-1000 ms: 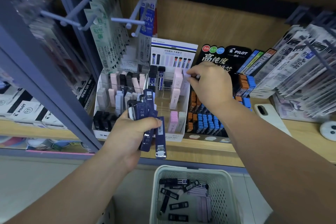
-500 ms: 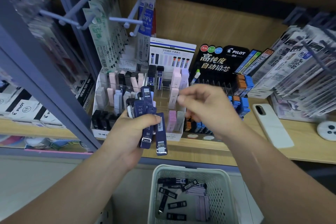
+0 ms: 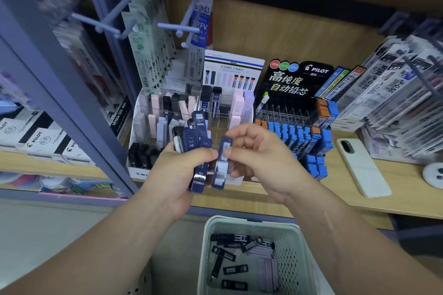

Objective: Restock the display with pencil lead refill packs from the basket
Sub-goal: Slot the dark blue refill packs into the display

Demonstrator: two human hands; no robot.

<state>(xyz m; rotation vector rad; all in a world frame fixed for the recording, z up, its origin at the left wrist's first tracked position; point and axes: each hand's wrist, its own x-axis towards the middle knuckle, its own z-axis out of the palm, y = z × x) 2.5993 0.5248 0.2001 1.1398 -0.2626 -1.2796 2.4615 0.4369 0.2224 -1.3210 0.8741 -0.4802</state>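
Left hand (image 3: 182,170) fingers curl round a fan of slim dark-blue plastic lead packs (image 3: 191,142). Right hand (image 3: 259,153) fingers pinch 1 pack (image 3: 221,163) mid-length, at 6 o'clock of the white tiered display (image 3: 140,173). Judged light, rigid, slick: grip the flat faces.

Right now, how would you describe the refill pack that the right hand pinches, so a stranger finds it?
Find the wooden shelf and the pale basket below it; the hands meet between them. The left hand grips a bundle of dark blue packs. The wanted pack is rightmost, the only one pinched by the right hand.
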